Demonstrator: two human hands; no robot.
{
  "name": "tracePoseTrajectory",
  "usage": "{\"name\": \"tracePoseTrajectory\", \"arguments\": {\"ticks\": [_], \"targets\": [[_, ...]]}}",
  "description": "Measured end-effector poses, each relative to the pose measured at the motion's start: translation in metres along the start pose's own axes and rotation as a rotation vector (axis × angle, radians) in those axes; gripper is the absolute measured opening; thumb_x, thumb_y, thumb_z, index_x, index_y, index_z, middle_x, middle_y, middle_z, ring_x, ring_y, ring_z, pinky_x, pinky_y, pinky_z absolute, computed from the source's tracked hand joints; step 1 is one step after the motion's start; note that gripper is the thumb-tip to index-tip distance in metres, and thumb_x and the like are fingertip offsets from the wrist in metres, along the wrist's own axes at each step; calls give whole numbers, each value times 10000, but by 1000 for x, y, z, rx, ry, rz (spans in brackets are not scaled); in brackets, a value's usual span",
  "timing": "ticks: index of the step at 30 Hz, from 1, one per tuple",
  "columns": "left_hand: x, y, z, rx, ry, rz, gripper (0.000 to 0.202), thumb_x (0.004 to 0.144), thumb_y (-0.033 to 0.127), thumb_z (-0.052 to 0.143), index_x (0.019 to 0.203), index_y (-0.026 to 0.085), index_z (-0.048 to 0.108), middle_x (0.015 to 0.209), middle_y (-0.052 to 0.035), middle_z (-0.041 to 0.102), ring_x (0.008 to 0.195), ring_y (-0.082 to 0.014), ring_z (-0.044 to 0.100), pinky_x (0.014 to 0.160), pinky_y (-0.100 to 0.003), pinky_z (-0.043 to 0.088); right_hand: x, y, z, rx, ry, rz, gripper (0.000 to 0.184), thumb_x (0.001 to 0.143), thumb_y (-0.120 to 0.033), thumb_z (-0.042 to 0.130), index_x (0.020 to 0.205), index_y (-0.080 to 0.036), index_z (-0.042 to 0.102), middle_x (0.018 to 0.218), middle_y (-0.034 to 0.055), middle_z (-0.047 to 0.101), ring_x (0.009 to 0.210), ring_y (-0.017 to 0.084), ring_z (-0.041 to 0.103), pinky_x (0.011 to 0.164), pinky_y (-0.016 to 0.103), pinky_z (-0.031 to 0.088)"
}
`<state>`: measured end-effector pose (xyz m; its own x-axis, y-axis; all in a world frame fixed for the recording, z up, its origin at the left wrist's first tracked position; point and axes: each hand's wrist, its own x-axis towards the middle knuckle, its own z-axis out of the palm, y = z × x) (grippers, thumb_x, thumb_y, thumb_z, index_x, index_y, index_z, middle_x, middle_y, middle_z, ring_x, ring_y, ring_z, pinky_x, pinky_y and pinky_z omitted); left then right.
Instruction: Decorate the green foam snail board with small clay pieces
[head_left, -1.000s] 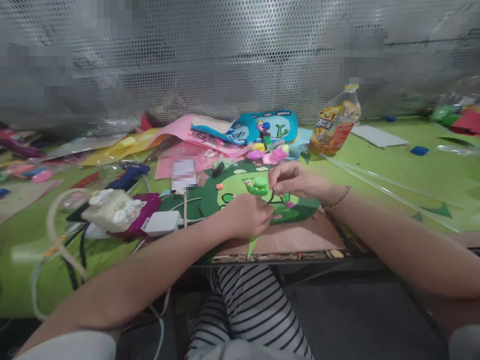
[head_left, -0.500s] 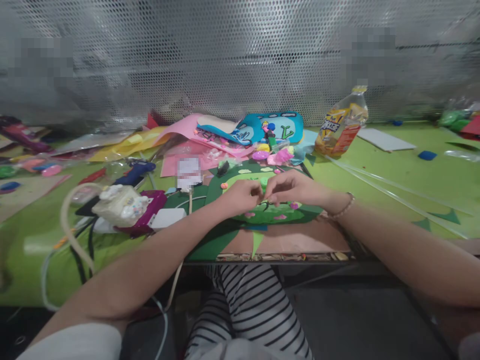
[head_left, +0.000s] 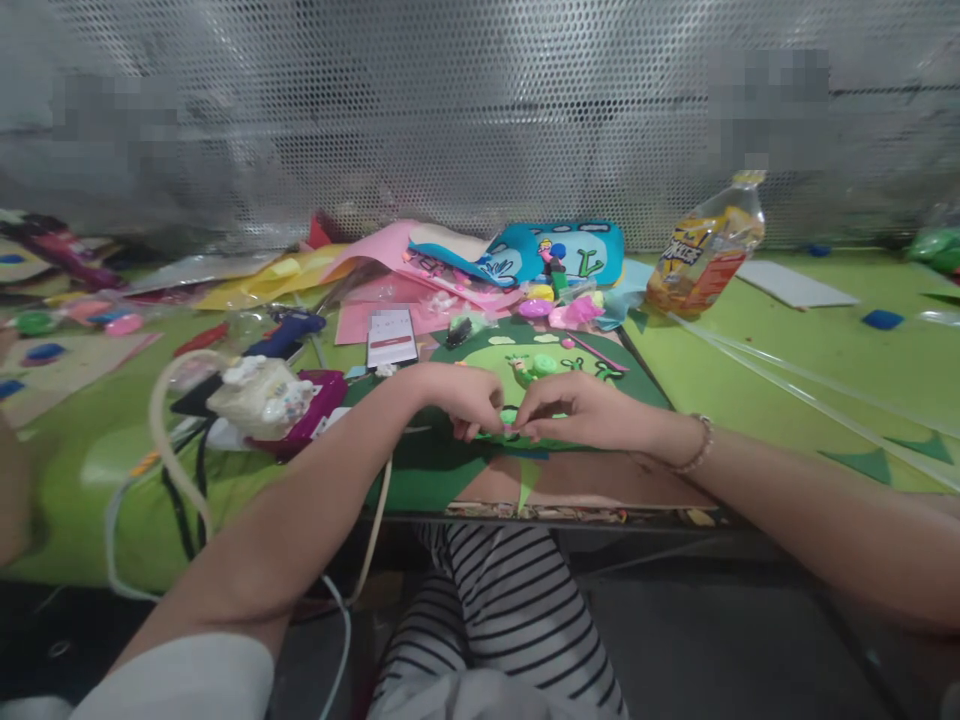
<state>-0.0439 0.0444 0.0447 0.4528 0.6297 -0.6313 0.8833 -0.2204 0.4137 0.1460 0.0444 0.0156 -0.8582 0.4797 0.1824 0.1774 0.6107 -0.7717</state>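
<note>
My left hand (head_left: 480, 400) is closed, its fingers curled down at the lower part of a green foam picture (head_left: 491, 350). Facing it, my right hand (head_left: 566, 408) holds its thumb and forefinger in a pinch. The fingertips of both hands nearly meet over a small pink piece (head_left: 509, 428) low on the picture; whether they grip it is too small to tell. Just beyond my right hand, a green clay snail-like figure (head_left: 540, 367) lies on the picture, beside dark-green plant shapes (head_left: 589, 368). My hands cover much of the picture's lower part.
Behind the picture lie clay lumps (head_left: 537, 307) and a blue foam picture (head_left: 559, 252). A cut plastic bottle (head_left: 705, 245) stands to the right. At left are a phone (head_left: 391, 337), a blue glue gun (head_left: 294, 333), a cream decorated box (head_left: 259, 398) and cables (head_left: 161, 440).
Both hands have moved lower on the green picture, uncovering the green figure and plant shapes. My left wrist is more bent. The whole view has shifted slightly.
</note>
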Motion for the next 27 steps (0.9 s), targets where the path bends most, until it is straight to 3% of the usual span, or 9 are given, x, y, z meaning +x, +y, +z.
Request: {"name": "tracePoseTrajectory", "arguments": {"ticks": [11,27], "targets": [[5,-11,-2,-10,-63,54,247,671,392,596,772,167,578,690,-23,648,631,-149,620,591,-249,502,0,3,1,-70,-26,-41,139,814,-251,594,850,-151,683,790,38,678,695,115,619,635,217,473],[8,-8,2,-30,7,12,340,616,488,672,655,171,557,553,-7,615,555,-149,616,555,-256,489,0,0,-1,-186,-24,-103,123,816,-223,595,857,-157,691,812,42,689,710,114,613,636,211,451]]}}
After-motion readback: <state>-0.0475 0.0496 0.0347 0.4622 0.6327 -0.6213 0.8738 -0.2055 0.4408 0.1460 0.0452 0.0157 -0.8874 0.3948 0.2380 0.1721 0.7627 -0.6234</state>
